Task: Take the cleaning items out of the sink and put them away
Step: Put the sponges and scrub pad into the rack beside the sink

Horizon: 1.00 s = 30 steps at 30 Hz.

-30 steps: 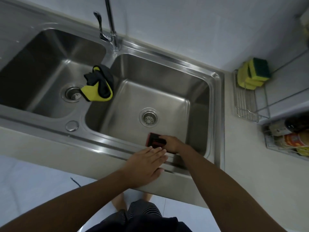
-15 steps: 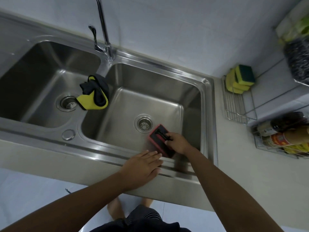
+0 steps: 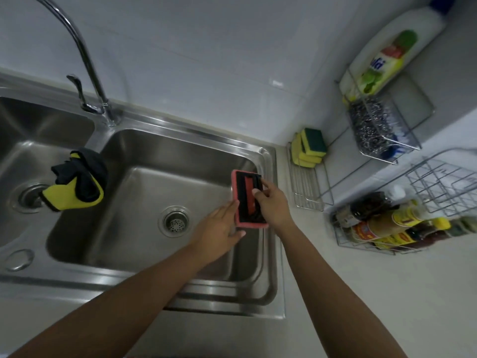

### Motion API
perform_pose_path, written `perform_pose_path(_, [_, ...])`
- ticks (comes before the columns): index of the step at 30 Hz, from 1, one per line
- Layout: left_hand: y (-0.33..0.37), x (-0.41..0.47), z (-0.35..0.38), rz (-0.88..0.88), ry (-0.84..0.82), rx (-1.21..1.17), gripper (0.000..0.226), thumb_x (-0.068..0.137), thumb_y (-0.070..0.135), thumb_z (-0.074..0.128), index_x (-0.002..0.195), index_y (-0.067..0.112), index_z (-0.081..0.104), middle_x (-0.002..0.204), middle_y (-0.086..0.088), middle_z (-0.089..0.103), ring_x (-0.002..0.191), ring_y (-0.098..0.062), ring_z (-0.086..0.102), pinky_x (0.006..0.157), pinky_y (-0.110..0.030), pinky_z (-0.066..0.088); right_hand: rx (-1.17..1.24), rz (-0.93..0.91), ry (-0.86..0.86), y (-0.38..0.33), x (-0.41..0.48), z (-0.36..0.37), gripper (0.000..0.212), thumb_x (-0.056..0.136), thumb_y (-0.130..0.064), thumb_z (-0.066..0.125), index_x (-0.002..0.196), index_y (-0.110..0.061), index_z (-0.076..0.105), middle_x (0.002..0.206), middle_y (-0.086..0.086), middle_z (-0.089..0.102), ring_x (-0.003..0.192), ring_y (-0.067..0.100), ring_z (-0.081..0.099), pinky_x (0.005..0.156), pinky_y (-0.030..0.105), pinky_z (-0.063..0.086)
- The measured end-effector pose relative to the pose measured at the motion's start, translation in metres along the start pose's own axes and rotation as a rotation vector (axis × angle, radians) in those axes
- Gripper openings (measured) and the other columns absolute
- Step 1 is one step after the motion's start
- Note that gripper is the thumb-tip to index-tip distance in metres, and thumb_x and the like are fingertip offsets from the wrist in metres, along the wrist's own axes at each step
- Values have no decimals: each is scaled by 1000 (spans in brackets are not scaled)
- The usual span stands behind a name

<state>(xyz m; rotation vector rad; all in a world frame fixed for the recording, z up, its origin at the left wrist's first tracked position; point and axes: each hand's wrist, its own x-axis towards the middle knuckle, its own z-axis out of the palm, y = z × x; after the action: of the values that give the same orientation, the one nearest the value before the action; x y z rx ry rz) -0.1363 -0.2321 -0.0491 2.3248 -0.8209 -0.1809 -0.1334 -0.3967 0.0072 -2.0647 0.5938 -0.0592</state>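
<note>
A yellow and black cloth [image 3: 77,184] hangs over the divider of a steel double sink [image 3: 144,156]. Right of it, above the right basin, the left hand [image 3: 219,228] steadies a red scrubbing pad [image 3: 249,198] from below, while the right hand [image 3: 271,202] is clamped on its handle. Lifting it level toward the wire rack [image 3: 307,184], far right on the pale counter [image 3: 361,293], seems wise.

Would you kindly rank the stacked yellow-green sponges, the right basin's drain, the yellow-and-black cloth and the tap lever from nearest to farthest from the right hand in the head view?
From the right hand, which grips the red scrubber:
1. Sponges, up to its right in the wire rack.
2. Drain, to its left in the basin floor.
3. Cloth, farther left, draped over the divider.
4. Tap lever, far upper left.
</note>
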Motion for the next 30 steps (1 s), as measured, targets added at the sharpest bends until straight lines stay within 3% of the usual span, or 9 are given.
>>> perform_pose_path(5, [31, 51, 16, 54, 26, -16, 81, 87, 46, 59, 149, 13, 22, 156, -8, 28, 141, -22, 32, 115, -32, 24, -19, -6, 135, -2, 20, -47, 30, 92, -19, 54, 121, -18, 62, 99, 5, 69, 92, 24, 66, 85, 38, 54])
perform_pose_path(10, [64, 91, 29, 132, 13, -58, 78, 88, 47, 58, 150, 17, 21, 156, -6, 27, 139, -23, 34, 114, -35, 26, -33, 1, 217, 6, 34, -87, 30, 94, -19, 51, 120, -21, 65, 86, 3, 68, 71, 15, 60, 62, 24, 46])
perform_pose_path(15, [81, 120, 35, 208, 73, -144, 73, 87, 47, 56, 148, 18, 27, 155, -8, 29, 139, -24, 35, 115, -41, 31, -60, -35, 251, 10, 43, -113, 28, 94, -16, 48, 117, -20, 64, 94, 4, 69, 82, 20, 63, 66, 26, 50])
perform_pose_path(26, [102, 159, 61, 234, -47, 33, 70, 91, 49, 50, 149, 19, 23, 158, -3, 21, 145, -15, 21, 119, -37, 8, -390, 14, 220, 37, 63, -148, 40, 94, -15, 48, 134, -13, 53, 108, 15, 69, 96, 31, 63, 74, 26, 43])
perform_pose_path(30, [108, 176, 68, 247, -146, 149, 66, 93, 51, 43, 148, 17, 26, 159, -6, 15, 147, -17, 13, 119, -39, 6, -514, 29, 180, 43, 67, -154, 37, 92, -10, 49, 127, -7, 59, 120, 19, 66, 108, 34, 61, 91, 33, 46])
